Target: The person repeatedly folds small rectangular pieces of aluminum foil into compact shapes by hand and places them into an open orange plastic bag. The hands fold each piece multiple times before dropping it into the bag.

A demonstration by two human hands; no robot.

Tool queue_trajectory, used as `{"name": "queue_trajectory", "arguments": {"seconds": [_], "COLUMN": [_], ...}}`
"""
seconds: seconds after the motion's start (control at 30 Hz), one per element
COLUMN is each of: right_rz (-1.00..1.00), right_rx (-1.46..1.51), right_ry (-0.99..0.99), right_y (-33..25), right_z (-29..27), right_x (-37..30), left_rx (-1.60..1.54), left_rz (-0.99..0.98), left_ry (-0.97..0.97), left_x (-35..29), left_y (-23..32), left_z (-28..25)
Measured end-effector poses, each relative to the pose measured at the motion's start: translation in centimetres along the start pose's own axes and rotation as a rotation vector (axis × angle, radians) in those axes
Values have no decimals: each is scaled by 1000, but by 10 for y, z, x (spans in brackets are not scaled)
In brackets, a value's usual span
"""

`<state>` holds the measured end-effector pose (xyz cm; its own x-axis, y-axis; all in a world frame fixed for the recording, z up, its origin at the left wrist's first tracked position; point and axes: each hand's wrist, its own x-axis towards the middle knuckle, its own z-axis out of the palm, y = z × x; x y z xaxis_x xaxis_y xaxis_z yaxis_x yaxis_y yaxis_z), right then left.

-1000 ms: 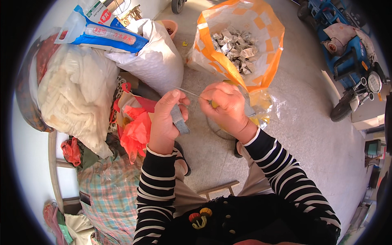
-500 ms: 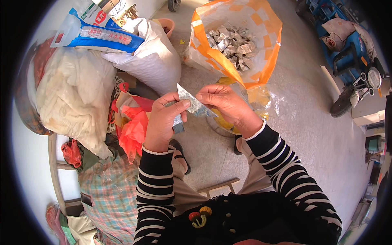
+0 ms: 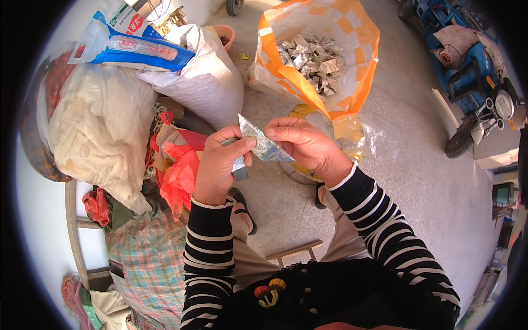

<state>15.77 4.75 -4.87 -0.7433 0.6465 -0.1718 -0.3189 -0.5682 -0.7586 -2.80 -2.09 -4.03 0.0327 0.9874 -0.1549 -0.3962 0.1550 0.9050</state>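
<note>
A piece of silver foil paper (image 3: 266,146), folded to a slanted, pointed shape, is held between both hands in front of my body. My left hand (image 3: 219,165) pinches its left part between thumb and fingers. A small stack of silver paper (image 3: 240,168) also sits in that hand, partly covered by the fingers. At the upper edge of the folded sheet, my right hand (image 3: 311,142) grips with thumb and index finger. Beyond the hands stands a wide-mouthed orange and white bag (image 3: 369,60), with many folded silver paper pieces (image 3: 316,61) inside.
A full white sack (image 3: 214,82) carries a blue and white package (image 3: 137,48). Red plastic bags (image 3: 180,179) and cream bedding (image 3: 99,121) lie at left, above a plaid cloth (image 3: 148,247). A blue vehicle (image 3: 473,77) stands at far right.
The folded paper has tilted slightly, and its right tip shows a little further out. My right hand has shifted slightly along its edge; my left hand keeps its grip.
</note>
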Motion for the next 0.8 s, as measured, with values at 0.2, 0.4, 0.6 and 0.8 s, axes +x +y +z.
{"name": "queue_trajectory", "arguments": {"seconds": [0.2,0.4,0.6,0.8], "right_rz": [-163,4,44,-19], "right_rx": [-323,-90,97,181], "right_ry": [-12,-121,-239,-137], "right_y": [-9,-7,1,-2], "right_z": [5,-2,-1,-4], "right_x": [-9,-5,-8,-12], "left_rx": [15,-327,-449,-614], "left_rz": [-2,12,97,161], "left_ry": [33,-206,-344,-250], "left_x": [3,3,5,7], "left_y": [1,0,-9,-9], "left_z": [-1,-7,-18,-20]}}
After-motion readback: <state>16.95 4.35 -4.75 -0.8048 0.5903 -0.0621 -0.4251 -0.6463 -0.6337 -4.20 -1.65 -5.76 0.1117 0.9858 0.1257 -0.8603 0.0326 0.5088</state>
